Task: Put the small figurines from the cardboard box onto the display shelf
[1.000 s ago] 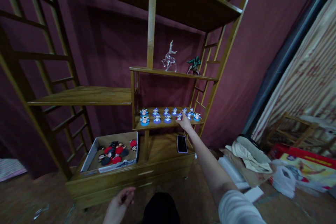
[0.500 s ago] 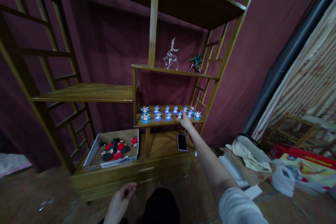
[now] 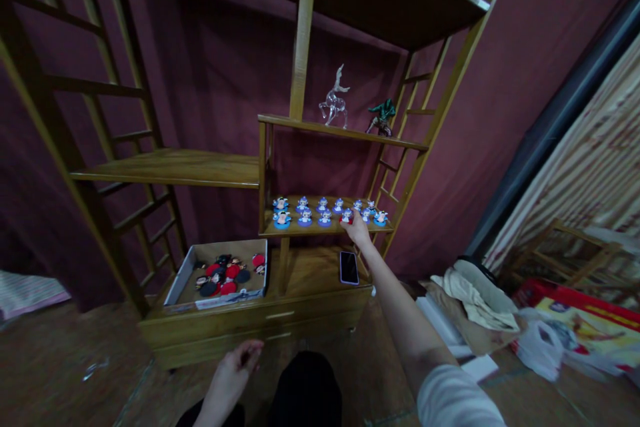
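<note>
Two rows of small figurines on round bases stand on the low shelf. Most, like the purple-and-white figurine, have purple bases; a few at the ends, such as the pink-and-black figurine, have blue ones. My right hand reaches to the front row, its fingers closed at a purple-hatted figurine with red at its base. The fingers partly hide that figurine and its neighbours. Low in front of the drawers hovers my left hand, fingers curled in, with nothing visible in them.
An open cardboard box of red and black figurines sits at left on the cabinet top, a phone at right. Above stand a clear deer figure and a green-topped figure. Cloth and bags lie on the right.
The view has shifted slightly, so the shelves sit a little further right and higher. My right hand stays at the same figurine; my left hand has barely moved.
</note>
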`<action>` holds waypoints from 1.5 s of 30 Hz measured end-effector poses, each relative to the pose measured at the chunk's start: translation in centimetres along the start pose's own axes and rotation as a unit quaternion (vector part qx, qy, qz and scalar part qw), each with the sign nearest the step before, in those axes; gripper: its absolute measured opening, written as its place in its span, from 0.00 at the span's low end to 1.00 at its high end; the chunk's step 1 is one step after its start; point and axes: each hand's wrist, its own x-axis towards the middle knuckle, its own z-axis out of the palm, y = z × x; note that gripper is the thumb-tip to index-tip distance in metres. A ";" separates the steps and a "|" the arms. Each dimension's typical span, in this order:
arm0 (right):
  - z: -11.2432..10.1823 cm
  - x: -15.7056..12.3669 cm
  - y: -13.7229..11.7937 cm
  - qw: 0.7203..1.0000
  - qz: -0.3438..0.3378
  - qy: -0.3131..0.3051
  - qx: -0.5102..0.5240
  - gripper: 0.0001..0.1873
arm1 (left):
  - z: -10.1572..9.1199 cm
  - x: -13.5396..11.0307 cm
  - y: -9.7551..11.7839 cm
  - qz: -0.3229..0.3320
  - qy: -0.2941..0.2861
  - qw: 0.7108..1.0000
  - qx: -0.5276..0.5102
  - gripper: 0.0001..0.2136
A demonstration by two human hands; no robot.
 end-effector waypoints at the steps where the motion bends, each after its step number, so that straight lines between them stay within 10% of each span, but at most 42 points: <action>1: 0.1 0.0 0.1 1.000 -0.003 0.003 0.002 0.30 | 0.0 0.0 0.0 0.000 -0.002 1.000 0.004 0.22; 31: 0.9 -6.2 0.1 0.980 -0.113 0.152 -0.053 0.28 | -1.3 -1.4 0.8 0.033 -0.016 0.978 0.206 0.12; 40: 0.7 -8.8 -1.1 0.988 -0.079 0.131 0.033 0.28 | -3.2 0.3 -0.3 0.016 0.007 0.994 0.109 0.10; 45: 3.9 -13.5 -2.9 0.983 -0.027 0.130 0.126 0.25 | -3.8 3.2 1.6 -0.017 0.045 0.998 0.033 0.11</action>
